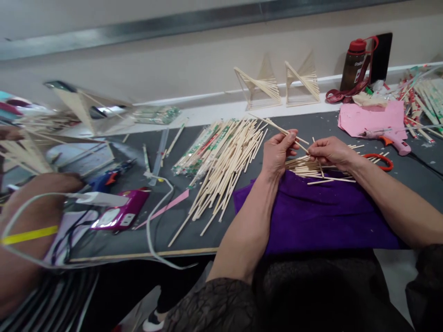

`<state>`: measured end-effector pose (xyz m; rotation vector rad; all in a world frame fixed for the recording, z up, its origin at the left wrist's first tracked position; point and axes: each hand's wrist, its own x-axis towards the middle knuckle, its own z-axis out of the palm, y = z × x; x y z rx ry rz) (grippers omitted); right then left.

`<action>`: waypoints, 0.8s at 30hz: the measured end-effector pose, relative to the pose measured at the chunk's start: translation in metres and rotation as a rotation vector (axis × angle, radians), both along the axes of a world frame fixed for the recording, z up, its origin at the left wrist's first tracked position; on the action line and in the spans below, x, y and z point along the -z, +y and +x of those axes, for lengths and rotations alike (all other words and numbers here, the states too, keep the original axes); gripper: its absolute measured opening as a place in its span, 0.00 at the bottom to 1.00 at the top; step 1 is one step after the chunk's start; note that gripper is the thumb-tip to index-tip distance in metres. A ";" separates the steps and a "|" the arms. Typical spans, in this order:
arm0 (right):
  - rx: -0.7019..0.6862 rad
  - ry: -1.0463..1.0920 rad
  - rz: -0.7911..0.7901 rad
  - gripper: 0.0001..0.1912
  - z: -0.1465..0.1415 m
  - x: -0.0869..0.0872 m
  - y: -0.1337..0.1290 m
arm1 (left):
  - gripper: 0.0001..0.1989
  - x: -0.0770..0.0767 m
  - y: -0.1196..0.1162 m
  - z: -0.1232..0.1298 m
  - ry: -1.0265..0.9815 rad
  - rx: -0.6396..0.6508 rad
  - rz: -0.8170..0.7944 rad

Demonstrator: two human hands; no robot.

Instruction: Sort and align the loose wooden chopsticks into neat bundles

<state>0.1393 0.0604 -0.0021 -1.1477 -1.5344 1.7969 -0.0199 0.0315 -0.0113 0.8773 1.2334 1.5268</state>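
"Grey worktop (pixel 321 124), but why the purple cloth (pixel 321 216) on it?"

"Likely to protect the worktop; loose sticks (pixel 301 167) lie on the cloth, within easy reach."

"And the hands?"

"The left hand (pixel 279 152) is nearly closed, thumb and fingers gripping slender sticks (pixel 277 127) above the cloth, perhaps to steady them. The right hand (pixel 330 151) pinches, fingertips together, at their ends, where a crosspiece (pixel 322 171) passes, seemingly for fine control."

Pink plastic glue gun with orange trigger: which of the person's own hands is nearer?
Right. The bare right hand is left of the glue gun, not touching it; the bare left hand is farther left, beyond the right hand.
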 end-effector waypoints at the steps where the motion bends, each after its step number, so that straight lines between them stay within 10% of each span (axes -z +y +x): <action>1: -0.007 -0.007 -0.004 0.08 0.000 -0.001 0.001 | 0.07 0.000 -0.001 0.000 0.015 0.015 0.019; 24: -0.031 0.347 -0.150 0.04 -0.007 -0.017 -0.015 | 0.08 -0.018 -0.004 -0.010 -0.061 -0.056 0.102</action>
